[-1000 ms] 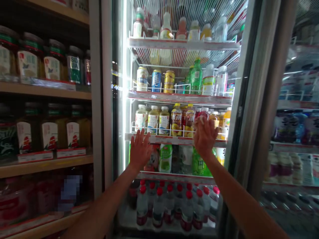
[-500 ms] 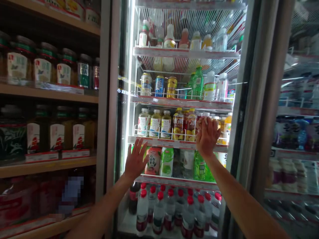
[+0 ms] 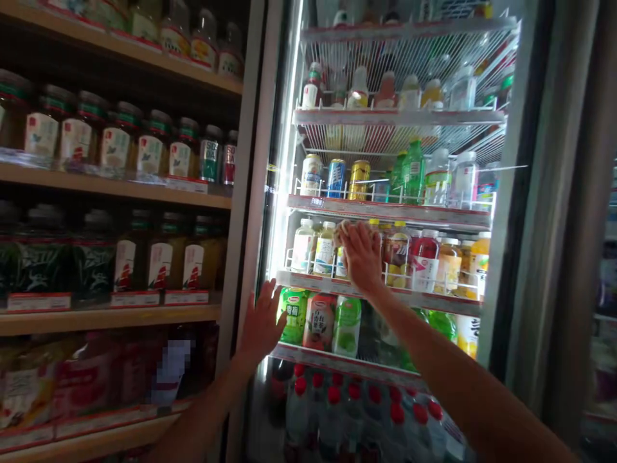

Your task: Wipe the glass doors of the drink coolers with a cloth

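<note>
Here's the right hand (image 3: 362, 258), fingers gripping a pale cloth (image 3: 343, 229), mostly hidden beneath them, partly blocking the tea bottles (image 3: 324, 252) behind! The left hand (image 3: 260, 326) spreads its fingers open near the light strip (image 3: 290, 128), any contact impossible to tell, while red-capped bottles (image 3: 333, 395) blur below.

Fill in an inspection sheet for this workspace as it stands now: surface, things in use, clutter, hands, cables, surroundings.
Surface: upright glass door, lit shelves of drinks behind it; faint reflections.
Things in use: pale, crumpled cloth, mostly hidden under the fingers.
Clutter: nothing seen.
Hands: right hand holds the cloth at the glass, in front of a row of bottles; left hand open, fingers spread, near the door's left edge, contact unclear.
Cables: nothing seen.
Surroundings: wooden shelves with bottles at left; metal frame at right, blurred.
</note>
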Tool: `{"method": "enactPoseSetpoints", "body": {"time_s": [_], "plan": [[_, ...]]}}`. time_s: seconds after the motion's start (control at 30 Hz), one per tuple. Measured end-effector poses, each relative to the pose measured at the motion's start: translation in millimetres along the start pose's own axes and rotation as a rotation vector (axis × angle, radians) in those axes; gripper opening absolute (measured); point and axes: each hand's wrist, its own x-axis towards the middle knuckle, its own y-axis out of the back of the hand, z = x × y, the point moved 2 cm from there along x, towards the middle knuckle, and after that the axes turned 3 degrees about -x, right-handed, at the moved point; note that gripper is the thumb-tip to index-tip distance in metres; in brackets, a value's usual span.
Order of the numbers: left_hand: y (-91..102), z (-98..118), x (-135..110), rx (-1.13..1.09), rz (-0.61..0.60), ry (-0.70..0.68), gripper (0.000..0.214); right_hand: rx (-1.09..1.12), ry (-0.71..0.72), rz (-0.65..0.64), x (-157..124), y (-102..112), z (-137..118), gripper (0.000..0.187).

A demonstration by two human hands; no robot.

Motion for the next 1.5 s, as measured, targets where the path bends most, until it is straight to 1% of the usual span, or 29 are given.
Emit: {"method": "enactPoseSetpoints", "body": {"time_s": [0.13,0.17,0.2,0.23,0.27,0.33,0.37,0.4,0.43,0.47,0.57,0.6,0.63,0.67,0.77,0.8,0.83,0.87,0.9,0.97,1.03,1.07,1.1,1.13,1.23,1.3,1.37,1.47,1.5], "plan": [[3.7,-4.0,-11.8,0.050,-0.041,-0.061,0.049,0.073,0.340,-0.114,-32.8,-7.9,-45.2,0.050],[4.8,-5.5,-13.9,0.058,-0.044,-0.075,0.049,0.089,0.406,-0.125,-36.0,-9.9,-53.3,0.049],[6.0,-7.8,-15.2,0.065,-0.042,-0.086,0.049,0.100,0.437,-0.126,-33.3,-11.8,-57.9,0.049],[7.4,-10.8,-15.5,0.072,-0.038,-0.092,0.049,0.105,0.421,-0.122,-24.7,-13.8,-59.3,0.050],[9.0,-14.4,-15.0,0.078,-0.030,-0.092,0.049,0.104,0.363,-0.114,-11.8,-15.8,-58.3,0.051],[13.0,-22.7,-12.2,0.085,-0.015,-0.073,0.049,0.096,0.199,-0.090,16.6,-18.9,-54.3,0.054],[15.4,-27.0,-10.5,0.085,-0.009,-0.058,0.050,0.095,0.142,-0.082,26.6,-20.0,-54.5,0.054],[18.0,-31.1,-9.2,0.083,-0.004,-0.045,0.051,0.097,0.123,-0.079,31.4,-21.0,-57.3,0.054],[20.8,-34.9,-8.4,0.083,0.004,-0.036,0.052,0.108,0.148,-0.082,30.6,-22.1,-63.0,0.054],[23.8,-38.5,-8.2,0.085,0.012,-0.028,0.053,0.126,0.210,-0.092,25.0,-23.3,-70.9,0.053],[31.7,-48.4,-10.0,0.105,0.029,-0.030,0.056,0.194,0.459,-0.145,1.7,-27.7,-95.6,0.052],[33.7,-51.6,-10.7,0.111,0.031,-0.031,0.057,0.209,0.499,-0.155,0.5,-29.4,-100.5,0.051],[35.1,-54.5,-11.0,0.113,0.033,-0.032,0.057,0.215,0.495,-0.156,5.2,-31.3,-102.9,0.052],[36.1,-57.0,-11.0,0.112,0.037,-0.034,0.057,0.214,0.450,-0.148,15.6,-33.3,-103.1,0.052],[35.7,-62.3,-9.6,0.088,0.052,-0.021,0.057,0.204,0.233,-0.103,59.9,-39.5,-100.8,0.053],[34.6,-63.2,-9.3,0.076,0.054,-0.013,0.057,0.206,0.200,-0.097,70.0,-41.5,-102.8,0.052],[33.4,-63.8,-9.4,0.064,0.056,-0.005,0.057,0.210,0.206,-0.097,74.1,-43.2,-107.4,0.051],[32.3,-64.3,-9.9,0.054,0.057,0.002,0.057,0.215,0.244,-0.106,71.4,-44.7,-114.3,0.051],[31.3,-64.7,-10.8,0.047,0.057,0.007,0.056,0.220,0.306,-0.120,62.3,-45.7,-122.7,0.050],[30.8,-65.7,-12.9,0.045,0.052,0.009,0.056,0.231,0.462,-0.151,32.1,-45.6,-139.6,0.047],[32.5,-66.9,-13.7,0.055,0.046,0.007,0.056,0.247,0.610,-0.173,3.0,-42.4,-148.1,0.042],[34.0,-67.1,-13.0,0.060,0.045,0.003,0.056,0.252,0.654,-0.179,-5.1,-40.0,-146.7,0.040],[35.8,-67.0,-11.3,0.062,0.046,0.002,0.056,0.251,0.662,-0.182,-7.1,-37.6,-141.3,0.040],[37.4,-66.3,-8.6,0.059,0.049,0.001,0.056,0.243,0.628,-0.182,-3.4,-35.2,-132.1,0.041],[39.9,-58.9,3.5,0.024,0.065,0.002,0.058,0.188,0.385,-0.161,22.7,-28.8,-94.1,0.049],[38.7,-49.3,12.0,-0.002,0.077,0.001,0.058,0.158,0.284,-0.147,27.7,-24.1,-75.0,0.052],[36.0,-37.6,18.7,-0.020,0.081,-0.007,0.058,0.147,0.293,-0.146,11.3,-18.8,-66.7,0.052],[31.6,-20.3,24.7,-0.047,0.065,-0.022,0.056,0.147,0.432,-0.169,-32.5,-9.8,-61.7,0.051],[30.3,-15.1,26.2,-0.061,0.057,-0.029,0.056,0.142,0.465,-0.174,-43.2,-6.6,-57.2,0.051]]}}
